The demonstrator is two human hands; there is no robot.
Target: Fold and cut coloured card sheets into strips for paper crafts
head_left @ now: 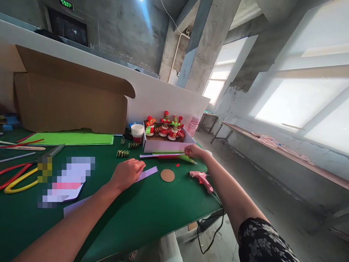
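My left hand [127, 173] is over the green table with its fingers curled together. A purple paper strip [148, 173] comes out from under its fingertips; whether they grip anything is hidden. At the front of the shallow box, my right hand [194, 150] is closed at the end of a bundle of green and red paper strips [188, 158]. Between the hands lies a round brown cardboard disc [167, 175]. A pink glue gun [202, 179] rests below my right hand, with small red scraps [177, 165] nearby.
A shallow box [163, 146] holds several red paper-cup figures [173, 133]. Stacked white cups [137, 131] and folded paper springs [123, 153] stand beside it. Scissors [23, 178], green sheets [73, 138] and a cardboard box [73, 102] are left. The glue gun's cord [222, 222] hangs off the edge.
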